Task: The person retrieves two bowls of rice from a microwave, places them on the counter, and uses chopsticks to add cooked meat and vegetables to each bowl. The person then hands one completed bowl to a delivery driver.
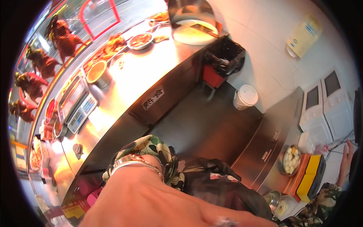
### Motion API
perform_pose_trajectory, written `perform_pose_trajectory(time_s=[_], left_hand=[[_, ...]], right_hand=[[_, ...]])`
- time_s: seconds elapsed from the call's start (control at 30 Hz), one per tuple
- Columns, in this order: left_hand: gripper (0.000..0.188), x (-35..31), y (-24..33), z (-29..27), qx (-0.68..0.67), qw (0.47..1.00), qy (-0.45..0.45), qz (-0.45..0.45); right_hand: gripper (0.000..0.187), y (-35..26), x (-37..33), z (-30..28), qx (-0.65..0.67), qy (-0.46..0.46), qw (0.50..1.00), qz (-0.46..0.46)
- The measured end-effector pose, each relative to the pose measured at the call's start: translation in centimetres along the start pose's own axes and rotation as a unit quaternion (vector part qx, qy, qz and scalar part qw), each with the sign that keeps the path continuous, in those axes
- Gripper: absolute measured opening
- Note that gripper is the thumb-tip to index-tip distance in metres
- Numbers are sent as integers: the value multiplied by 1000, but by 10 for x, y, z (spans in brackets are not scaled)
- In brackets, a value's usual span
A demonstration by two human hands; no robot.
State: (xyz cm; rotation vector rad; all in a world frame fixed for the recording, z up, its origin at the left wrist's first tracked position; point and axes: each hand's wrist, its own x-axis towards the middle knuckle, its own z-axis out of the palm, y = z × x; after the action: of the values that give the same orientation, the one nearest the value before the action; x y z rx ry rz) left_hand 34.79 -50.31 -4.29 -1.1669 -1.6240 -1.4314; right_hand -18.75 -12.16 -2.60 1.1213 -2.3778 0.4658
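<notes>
My left hand (140,196) is raised very close in the lower middle, with a bracelet (136,162) at the wrist below a camouflage sleeve. A ring shows blurred at the lower edge, where most of its fingers are cut off. At the far right edge, my right hand (344,165) is held up with its visible fingers stretched out and nothing seen in it. Near it are a yellow and black box (310,178), an orange box (297,181) and a bowl of peeled eggs (291,160).
A steel counter (132,81) curves along the left, with a digital scale (81,111), a metal pot (99,74) and trays of cooked meat. Roast poultry (34,85) hangs behind. A lidded white bucket (245,97) and lined bin (225,56) stand ahead; microwaves (321,100) are right.
</notes>
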Motion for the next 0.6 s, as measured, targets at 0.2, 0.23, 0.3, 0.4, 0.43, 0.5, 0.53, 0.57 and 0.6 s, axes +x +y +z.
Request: perform_pose_trajectory(time_s=[0.2, 0.23, 0.3, 0.4, 0.43, 0.5, 0.53, 0.57, 0.6], left_hand=[[17, -30, 89, -41, 68, 998, 18, -2], [17, -37, 107, -49, 65, 998, 5, -18], [18, -60, 144, -70, 21, 996, -30, -85], [23, -100, 181, -74, 83, 988, 120, -49], [25, -113, 191, -74, 95, 981, 168, -36], [21, -136, 227, -90, 91, 978, 168, -88], [18, -145, 241, -99, 109, 967, 213, -90], [15, -153, 252, -107, 131, 953, 257, -90], [15, -160, 258, -114, 154, 931, 326, -58]], right_hand=[[24, -187, 32, 92, 178, -222, 958, -27], [24, -219, 36, 109, 192, -255, 947, -47], [23, -279, 43, 143, 214, -319, 919, -94], [21, -357, 46, 192, 265, -387, 879, -86], [21, -380, 48, 206, 271, -416, 864, -89], [20, -425, 47, 236, 308, -437, 838, -108], [20, -446, 45, 249, 326, -450, 823, -113], [20, -467, 44, 260, 343, -467, 808, -109], [20, -486, 44, 269, 344, -490, 792, -116]])
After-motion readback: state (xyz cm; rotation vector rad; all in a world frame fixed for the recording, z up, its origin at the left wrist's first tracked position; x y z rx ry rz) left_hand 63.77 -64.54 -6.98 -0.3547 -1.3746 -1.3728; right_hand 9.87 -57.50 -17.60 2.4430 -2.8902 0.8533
